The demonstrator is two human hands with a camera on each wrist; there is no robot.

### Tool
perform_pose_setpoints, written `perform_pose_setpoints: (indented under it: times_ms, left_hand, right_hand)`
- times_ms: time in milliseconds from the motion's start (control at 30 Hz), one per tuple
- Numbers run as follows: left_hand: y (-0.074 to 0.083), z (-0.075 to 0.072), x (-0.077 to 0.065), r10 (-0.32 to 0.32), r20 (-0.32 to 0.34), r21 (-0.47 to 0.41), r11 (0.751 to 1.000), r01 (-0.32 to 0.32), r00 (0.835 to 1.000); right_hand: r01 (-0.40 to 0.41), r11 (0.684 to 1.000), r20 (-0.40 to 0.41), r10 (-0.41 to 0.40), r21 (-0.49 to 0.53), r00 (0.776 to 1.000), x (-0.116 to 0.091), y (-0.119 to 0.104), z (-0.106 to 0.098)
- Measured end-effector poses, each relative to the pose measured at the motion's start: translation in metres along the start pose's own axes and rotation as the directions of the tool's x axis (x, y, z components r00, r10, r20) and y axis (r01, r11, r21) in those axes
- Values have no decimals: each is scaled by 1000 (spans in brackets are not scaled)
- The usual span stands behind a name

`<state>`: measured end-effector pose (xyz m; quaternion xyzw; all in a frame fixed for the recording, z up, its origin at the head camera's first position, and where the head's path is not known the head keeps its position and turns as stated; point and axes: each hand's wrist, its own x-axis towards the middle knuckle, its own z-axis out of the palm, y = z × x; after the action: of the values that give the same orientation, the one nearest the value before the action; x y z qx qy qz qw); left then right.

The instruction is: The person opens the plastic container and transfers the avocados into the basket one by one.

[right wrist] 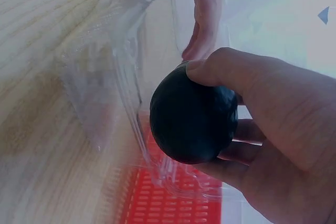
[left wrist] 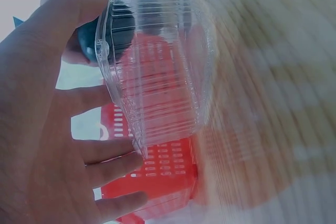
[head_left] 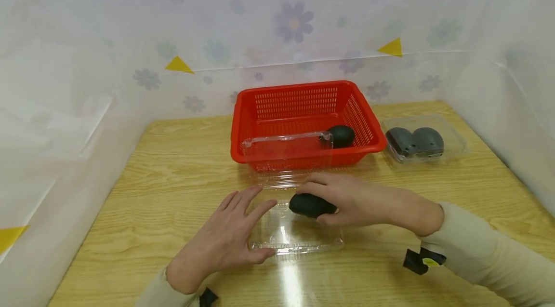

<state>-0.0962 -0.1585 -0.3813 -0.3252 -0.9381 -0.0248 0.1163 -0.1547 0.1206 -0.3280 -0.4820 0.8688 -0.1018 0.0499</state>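
Observation:
My right hand (head_left: 344, 196) grips a dark avocado (head_left: 311, 206) over a clear plastic clamshell box (head_left: 286, 244). The thumb (right wrist: 212, 72) lies on one side of the avocado, with the fingers curled round the other. The box stands with its lid (head_left: 288, 153) raised and leaning back toward a red basket. At the box's left side is my left hand (head_left: 227, 232), its fingers spread and fairly straight. In the left wrist view, its thumb (left wrist: 89, 9) and fingertips are right at the box's rim.
The red plastic basket (head_left: 295, 87) stands behind the box, with another avocado (head_left: 341, 136) at its front right. Right of the basket, a second clear box (head_left: 453, 138) contains two avocados (head_left: 427, 140). A flowered white sheet (head_left: 260, 18) surrounds the wooden table (head_left: 151, 191).

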Motion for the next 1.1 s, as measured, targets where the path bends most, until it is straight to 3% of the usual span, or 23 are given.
perform_pose_setpoints:
  times_ms: [200,567,900,1100]
  left_hand:
    - [1,0,1,-10,37,13,1000,10,999]
    - [1,-2,3,-12,13,35,999,11,1000]
    - [1,-6,0,-32,34,45,999,31,999]
    - [1,-6,-2,-39,26,46,998,37,999]
  right_hand:
    - [9,1000,-66,-11,-27,998,-8,4,-12]
    - [-60,996,-159,49,-69,986,-31,19,-42]
    - [-113,989,-185,93,-100,978,-40,33,-63]
    - [-178,983,-208,164,-53,964,-36,48,-75]
